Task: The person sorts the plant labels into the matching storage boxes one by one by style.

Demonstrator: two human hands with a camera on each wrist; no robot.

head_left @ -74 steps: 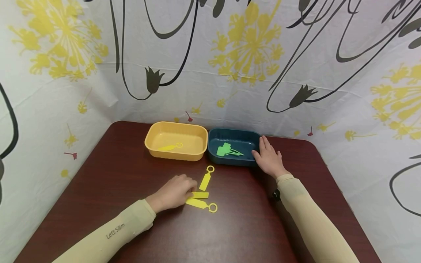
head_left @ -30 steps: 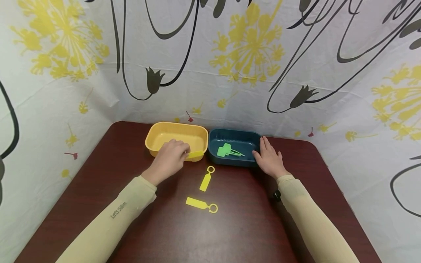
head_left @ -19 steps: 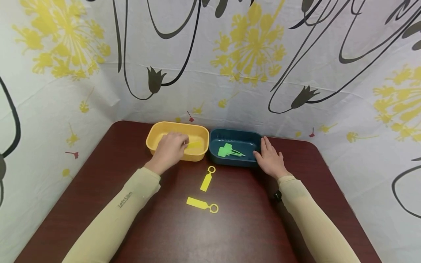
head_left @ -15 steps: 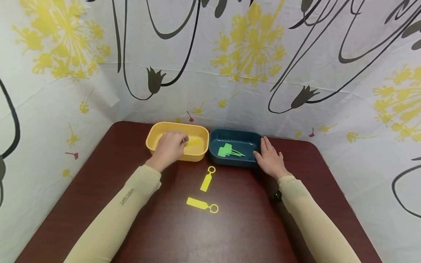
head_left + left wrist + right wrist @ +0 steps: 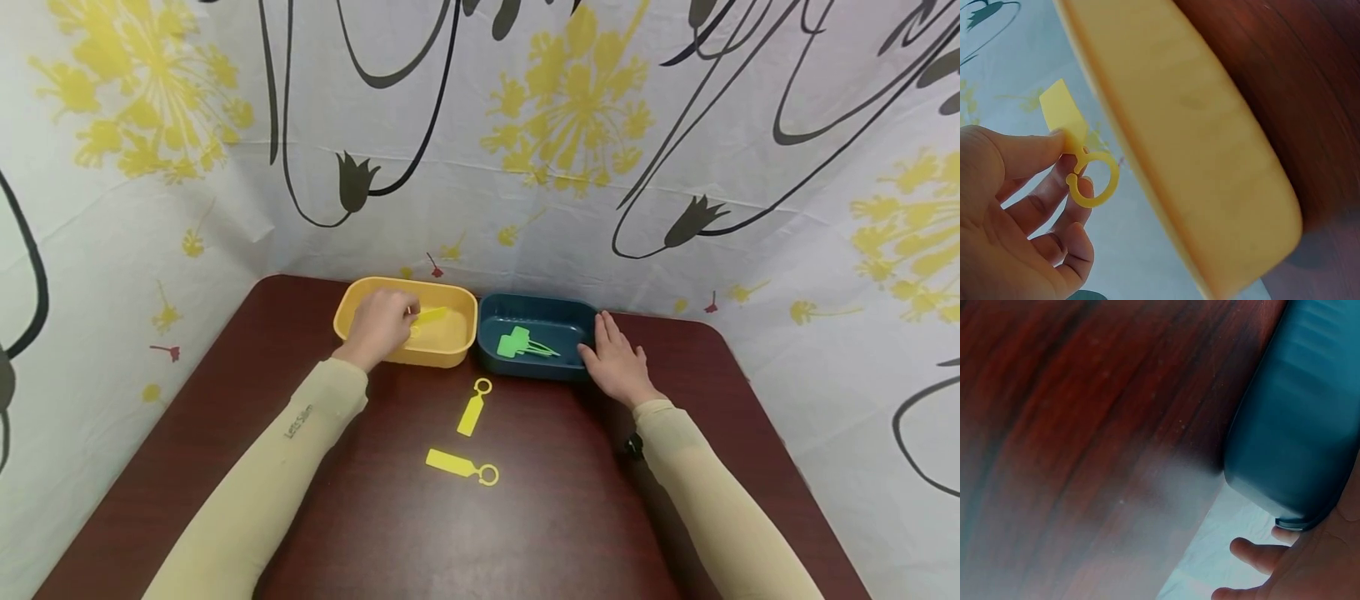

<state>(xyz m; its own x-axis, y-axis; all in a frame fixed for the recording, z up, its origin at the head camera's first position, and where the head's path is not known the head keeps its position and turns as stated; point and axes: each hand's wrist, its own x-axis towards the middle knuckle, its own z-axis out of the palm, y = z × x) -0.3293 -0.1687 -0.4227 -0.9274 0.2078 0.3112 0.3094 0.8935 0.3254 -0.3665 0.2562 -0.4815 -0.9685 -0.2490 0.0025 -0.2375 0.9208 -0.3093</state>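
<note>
Yellow bin (image 5: 435,359) and blue bin (image 5: 525,368) side by side near table (image 5: 540,533) 12 o'clock edge, patterned cloth (image 5: 525,258) behind. Table runs toward 6 o'clock past loose tag (image 5: 450,463); second loose tag (image 5: 470,416) at its 12 o'clock. Left sleeve (image 5: 262,487) reads "Let's Slim". Left grip (image 5: 381,323) pinches yellow tag (image 5: 1062,112) over yellow bin, plate pointing 3 o'clock. Right grip (image 5: 617,360) unclenched, fingers along blue bin's 3 o'clock end; green tags (image 5: 513,342) inside.
</note>
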